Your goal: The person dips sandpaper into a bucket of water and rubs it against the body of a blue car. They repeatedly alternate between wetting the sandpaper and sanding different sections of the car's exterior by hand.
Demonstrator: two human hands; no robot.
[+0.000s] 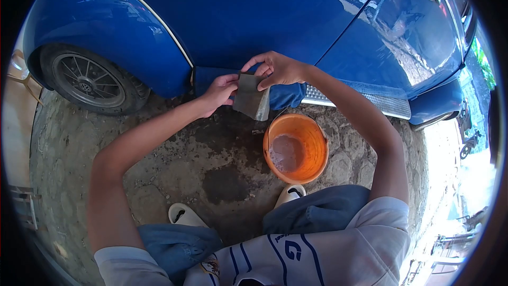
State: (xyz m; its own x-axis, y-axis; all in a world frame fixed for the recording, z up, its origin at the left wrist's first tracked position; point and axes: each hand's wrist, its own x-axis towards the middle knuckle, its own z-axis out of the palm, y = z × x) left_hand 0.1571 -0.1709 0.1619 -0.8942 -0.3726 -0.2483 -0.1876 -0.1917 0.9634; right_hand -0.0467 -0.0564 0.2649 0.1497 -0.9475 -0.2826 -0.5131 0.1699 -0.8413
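Observation:
A grey-brown, bent sheet of sandpaper (248,98) is held up in front of the blue car (248,21). My left hand (219,94) pinches its left edge. At its top right, my right hand (278,69) grips the sheet between thumb and fingers, with the index finger raised. The sheet's right part folds over and hangs down. Behind and below the hands, a dark blue cloth (288,96) lies over the running board (360,99), partly hidden by the sheet and hands.
An orange bucket (321,148) with murky water stands on the stone ground (174,175), right of centre. The car's wheel (87,82) is at the left. My feet in pale slippers (185,215) rest near the bucket. Wet patches darken the ground.

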